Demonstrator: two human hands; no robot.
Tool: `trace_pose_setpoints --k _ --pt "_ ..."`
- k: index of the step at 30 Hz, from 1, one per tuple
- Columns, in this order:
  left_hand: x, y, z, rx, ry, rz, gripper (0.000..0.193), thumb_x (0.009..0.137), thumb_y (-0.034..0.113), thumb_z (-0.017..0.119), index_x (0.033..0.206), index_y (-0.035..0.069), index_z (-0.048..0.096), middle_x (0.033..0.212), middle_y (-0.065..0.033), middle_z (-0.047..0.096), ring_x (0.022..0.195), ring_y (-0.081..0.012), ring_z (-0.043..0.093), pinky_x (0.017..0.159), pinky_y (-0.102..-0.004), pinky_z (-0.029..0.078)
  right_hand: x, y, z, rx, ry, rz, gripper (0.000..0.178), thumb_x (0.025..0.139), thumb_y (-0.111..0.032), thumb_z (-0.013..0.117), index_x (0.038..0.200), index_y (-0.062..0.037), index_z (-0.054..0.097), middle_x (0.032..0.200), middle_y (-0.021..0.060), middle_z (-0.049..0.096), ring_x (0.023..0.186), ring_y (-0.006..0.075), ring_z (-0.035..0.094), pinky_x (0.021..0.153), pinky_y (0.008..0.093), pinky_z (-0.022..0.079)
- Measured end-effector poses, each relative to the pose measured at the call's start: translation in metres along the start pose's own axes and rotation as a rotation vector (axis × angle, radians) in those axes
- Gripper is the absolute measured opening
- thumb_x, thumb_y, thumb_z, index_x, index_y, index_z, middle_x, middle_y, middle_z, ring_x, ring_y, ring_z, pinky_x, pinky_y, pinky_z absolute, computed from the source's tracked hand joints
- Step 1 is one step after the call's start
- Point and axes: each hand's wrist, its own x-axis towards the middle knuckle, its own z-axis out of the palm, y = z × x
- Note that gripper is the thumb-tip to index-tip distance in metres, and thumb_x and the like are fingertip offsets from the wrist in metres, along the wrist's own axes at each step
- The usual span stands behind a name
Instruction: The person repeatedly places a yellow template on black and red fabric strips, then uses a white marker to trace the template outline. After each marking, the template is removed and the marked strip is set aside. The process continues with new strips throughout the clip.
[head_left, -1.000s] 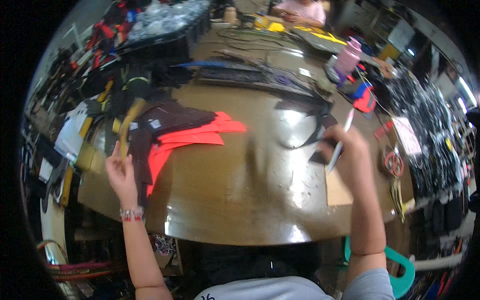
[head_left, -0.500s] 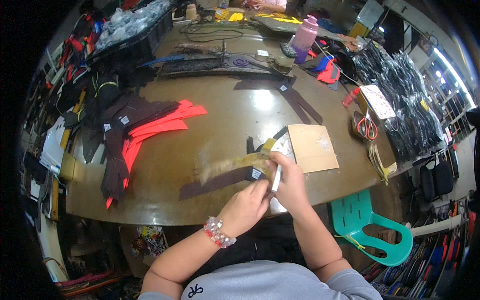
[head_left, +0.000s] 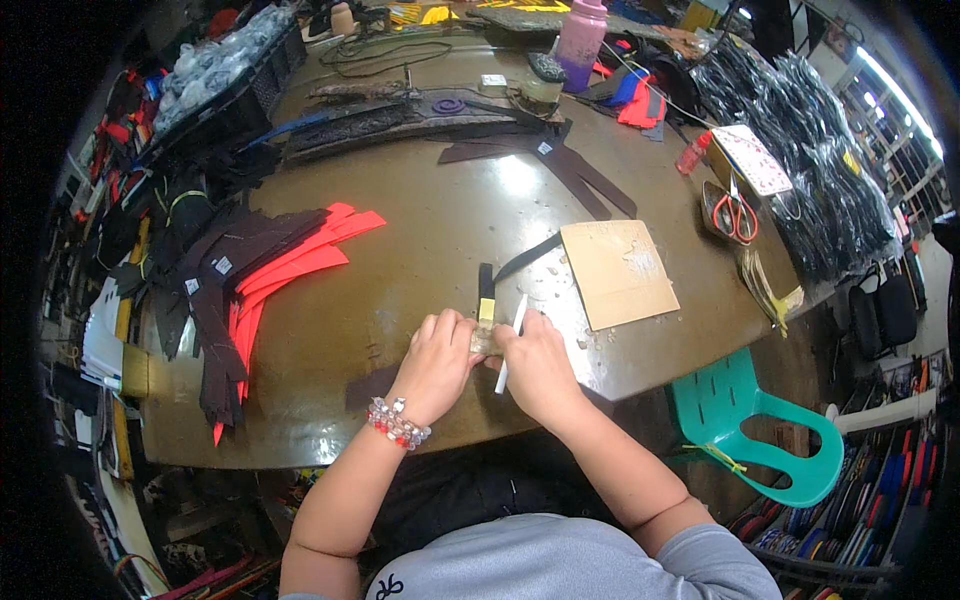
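My right hand (head_left: pixel 542 372) is closed round a slim white pen-like stick (head_left: pixel 511 345), tilted up from the fingers. Fingers bent together, my left hand (head_left: pixel 432 365) presses on a yellowish, partly see-through strip (head_left: pixel 486 340) between the hands; the right fingertips touch it as well. A yellow band (head_left: pixel 487 308) shows just above the strip, meeting a short upright black strap (head_left: pixel 486 280). Another black strap (head_left: pixel 530 256) slants away toward the cardboard. Part of a dark brown fabric piece (head_left: pixel 370 388) sticks out beside my left hand, the rest hidden beneath it.
Tan cardboard (head_left: pixel 620 275) lies at right, near orange-handled scissors (head_left: pixel 735 215) in a small tray. Dark and red-orange fabric pieces (head_left: pixel 290 265) are stacked at left. More dark fabric (head_left: pixel 560 165) and a purple bottle (head_left: pixel 580 45) are farther back. A green chair (head_left: pixel 760 430) stands lower right.
The yellowish strip, blurred in the air before, is now down between both hands. My hands have moved apart slightly and lie over the fabric piece, covering its white label. The head view has shifted.
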Motion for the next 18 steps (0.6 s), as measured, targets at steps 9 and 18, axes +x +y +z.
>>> trace_pose_setpoints --k 9,18 --pt "0.025 -0.005 -0.004 0.037 0.156 -0.112 0.024 0.083 0.018 0.068 0.103 0.010 0.058 0.121 -0.0166 0.049 0.118 -0.0356 0.047 0.101 -0.0533 0.037 -0.008 0.006 0.004 0.136 -0.090 -0.078 0.040 0.086 -0.017 0.065 0.122 -0.0028 0.056 0.100 0.0210 0.051 0.089 0.0385 0.058 0.075 0.0459 0.051" --pt "0.032 -0.022 0.029 -0.098 0.272 -0.255 0.024 0.077 0.023 0.076 0.099 0.022 0.066 0.144 -0.0131 0.031 0.143 -0.0430 0.016 0.113 -0.0657 0.013 0.061 0.060 -0.003 1.070 -0.102 0.212 0.025 0.097 -0.024 0.057 0.083 -0.0062 0.046 0.071 -0.0001 0.054 0.059 0.0065 0.048 0.052 0.0243 0.038"
